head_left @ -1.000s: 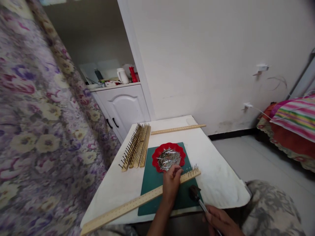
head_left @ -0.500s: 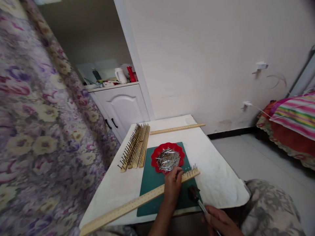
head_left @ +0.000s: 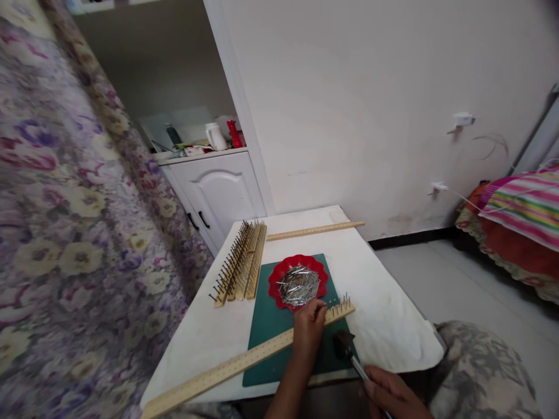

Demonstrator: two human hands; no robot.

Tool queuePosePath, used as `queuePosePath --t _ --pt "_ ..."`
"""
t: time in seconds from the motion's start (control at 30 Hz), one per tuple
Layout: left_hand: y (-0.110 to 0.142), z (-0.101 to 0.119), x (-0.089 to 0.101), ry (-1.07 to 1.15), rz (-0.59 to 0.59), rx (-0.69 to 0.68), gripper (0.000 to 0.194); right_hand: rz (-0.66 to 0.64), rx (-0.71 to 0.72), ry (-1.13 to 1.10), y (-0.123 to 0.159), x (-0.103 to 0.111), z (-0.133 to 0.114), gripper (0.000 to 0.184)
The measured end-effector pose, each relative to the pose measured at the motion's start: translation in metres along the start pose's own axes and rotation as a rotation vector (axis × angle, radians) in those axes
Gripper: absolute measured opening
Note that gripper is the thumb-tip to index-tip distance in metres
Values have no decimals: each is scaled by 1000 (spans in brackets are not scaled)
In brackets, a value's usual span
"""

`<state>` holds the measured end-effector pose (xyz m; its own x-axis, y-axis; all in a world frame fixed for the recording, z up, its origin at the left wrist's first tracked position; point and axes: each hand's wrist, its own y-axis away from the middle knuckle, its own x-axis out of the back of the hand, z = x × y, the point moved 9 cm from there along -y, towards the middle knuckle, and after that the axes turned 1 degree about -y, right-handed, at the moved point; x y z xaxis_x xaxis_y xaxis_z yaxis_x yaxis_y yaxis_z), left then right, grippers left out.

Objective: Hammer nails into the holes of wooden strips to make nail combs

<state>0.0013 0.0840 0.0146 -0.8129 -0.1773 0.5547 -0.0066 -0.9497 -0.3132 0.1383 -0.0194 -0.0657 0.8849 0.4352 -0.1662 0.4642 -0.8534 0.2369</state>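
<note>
A long, pale wooden strip (head_left: 227, 366) with rows of small holes lies slantwise over a green cutting mat (head_left: 273, 317). Several upright nails (head_left: 345, 304) stand at its right end. Just left of those, my left hand (head_left: 308, 331) rests at the strip, thumb and fingertips pinched on a nail that is mostly hidden. My right hand (head_left: 386, 387) is closed around the handle of a hammer (head_left: 358, 368). The dark hammer head is held low over the mat's right edge, apart from the nails. Touching distance from my left hand, a red scalloped bowl (head_left: 273, 279) holds many loose nails (head_left: 299, 285).
Several nail-studded wooden strips (head_left: 240, 265) lie side by side at the table's left. Another strip (head_left: 314, 231) lies across the back of the white-covered table (head_left: 379, 291). A floral curtain (head_left: 87, 233) hangs at left, a white cabinet (head_left: 218, 195) stands behind.
The hammer head has tilted slightly, with the right hand nearly in place. My left hand stays at the same spot on the strip. The whole view has shifted slightly.
</note>
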Motion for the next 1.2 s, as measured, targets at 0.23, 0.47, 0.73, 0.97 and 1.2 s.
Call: queuePosePath --t 0.23,0.47,0.73,0.97,1.2 --pt "2 -8 -5 19 -5 32 17 8 43 -96 -7 -5 -59 38" --pt "1 -10 -4 -28 28 14 16 38 119 -63 -35 -5 -92 31" --pt "2 -11 -3 -51 60 1 15 39 113 -18 -40 -8 -87 28" --pt "2 -19 -5 14 66 38 13 12 90 -14 -38 -10 -83 29" --pt "3 -13 -4 -56 60 -4 15 14 89 -24 -39 -10 -83 31"
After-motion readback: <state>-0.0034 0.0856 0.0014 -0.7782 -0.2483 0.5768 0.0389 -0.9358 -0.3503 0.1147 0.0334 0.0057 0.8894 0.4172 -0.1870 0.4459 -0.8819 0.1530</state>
